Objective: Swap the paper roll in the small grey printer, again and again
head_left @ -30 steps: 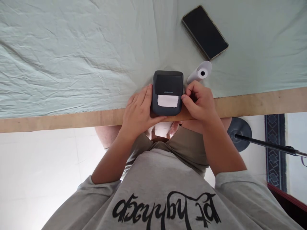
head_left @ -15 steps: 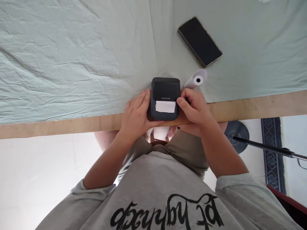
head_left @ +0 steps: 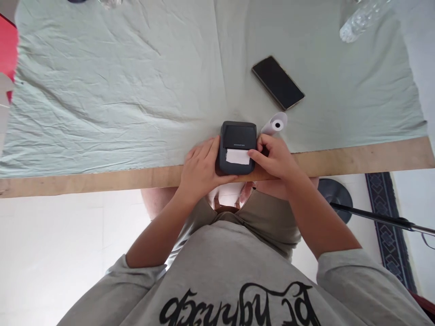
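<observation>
A small dark portable printer (head_left: 239, 135) stands at the table's front edge, with a short strip of white paper (head_left: 237, 156) out of its slot. My left hand (head_left: 200, 168) holds the printer from the left, fingers together along its side and thumb along its front. On the other side, my right hand (head_left: 276, 156) is closed, its fingers curled beside the printer. Its thumb tip lies on the right end of the paper strip; the fingertips are partly hidden. Just beyond that hand lies a white paper roll (head_left: 272, 125) with a dark core.
Farther back lies a black smartphone (head_left: 278, 83) on the pale green cloth (head_left: 136, 90). A clear plastic bottle (head_left: 360, 22) is at the far right. Bare wood (head_left: 360, 156) forms the front edge. A black stand with a round base (head_left: 336, 194) is on the floor at right.
My right thumb has moved from the printer's right side onto the end of the paper strip. The head view has shifted, showing more of the table. My left hand still holds the printer.
</observation>
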Tool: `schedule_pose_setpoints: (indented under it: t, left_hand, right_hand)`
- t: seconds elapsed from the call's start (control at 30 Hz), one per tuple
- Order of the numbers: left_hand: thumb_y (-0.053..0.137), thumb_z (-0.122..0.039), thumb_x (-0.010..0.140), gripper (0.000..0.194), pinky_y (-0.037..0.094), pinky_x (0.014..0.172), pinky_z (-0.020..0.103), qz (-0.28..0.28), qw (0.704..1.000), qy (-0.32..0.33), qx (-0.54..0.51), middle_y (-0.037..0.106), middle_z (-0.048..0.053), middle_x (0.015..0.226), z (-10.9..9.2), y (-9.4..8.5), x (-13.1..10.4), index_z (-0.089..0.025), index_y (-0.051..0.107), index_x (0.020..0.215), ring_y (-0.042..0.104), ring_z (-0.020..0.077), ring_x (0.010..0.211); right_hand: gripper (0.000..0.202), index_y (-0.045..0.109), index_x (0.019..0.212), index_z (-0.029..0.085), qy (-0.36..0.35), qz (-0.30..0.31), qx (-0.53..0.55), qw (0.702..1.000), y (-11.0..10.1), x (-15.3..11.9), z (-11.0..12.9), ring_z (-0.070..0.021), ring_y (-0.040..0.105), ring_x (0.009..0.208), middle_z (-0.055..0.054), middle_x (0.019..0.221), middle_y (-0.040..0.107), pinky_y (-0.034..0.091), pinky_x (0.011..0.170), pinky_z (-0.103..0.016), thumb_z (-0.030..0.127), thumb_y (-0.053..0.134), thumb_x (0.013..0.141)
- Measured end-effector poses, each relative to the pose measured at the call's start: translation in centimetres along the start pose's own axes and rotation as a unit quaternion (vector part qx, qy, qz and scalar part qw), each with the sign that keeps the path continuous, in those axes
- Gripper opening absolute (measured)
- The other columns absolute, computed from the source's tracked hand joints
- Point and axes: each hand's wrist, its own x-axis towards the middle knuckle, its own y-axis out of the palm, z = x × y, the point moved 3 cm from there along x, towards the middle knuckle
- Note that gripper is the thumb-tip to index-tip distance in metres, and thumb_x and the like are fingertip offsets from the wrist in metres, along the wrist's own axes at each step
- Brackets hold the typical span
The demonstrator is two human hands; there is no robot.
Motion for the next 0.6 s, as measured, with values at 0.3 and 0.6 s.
schedule_pose_setpoints:
  t: [0.3, 0.6]
  left_hand:
    - [0.064, -0.067, 0.09, 0.089, 0.038, 0.119, 0.049, -0.012, 1.0, -0.009, -0.01, 0.054, 0.016, 0.156, -0.2, -0.2, 0.0, -0.014, 0.04, 0.158, 0.05, 0.0347, 0.145]
    - [0.061, -0.072, 0.09, 0.092, 0.039, 0.118, 0.053, -0.018, 1.0, -0.007, -0.02, 0.053, 0.017, 0.157, 0.2, -0.1, 0.0, -0.014, 0.04, 0.158, 0.049, 0.0379, 0.145]
  right_hand:
    - [0.038, 0.035, 0.062, 0.025, 0.011, -0.092, 0.009, 0.996, -0.6, -0.4, 3.1, -0.0092, 0.036, 0.046, 0.007, 0.049, 0.041, 0.026, 0.049, -0.028, 0.033, 0.066, 0.082]
    - [0.024, 0.053, 0.069, 0.022, -0.042, -0.122, -0.046, 0.991, -1.7, 1.8, 5.9, -0.0104, 0.052, 0.054, 0.004, 0.062, 0.062, 0.039, 0.061, -0.03, 0.031, 0.068, 0.086]
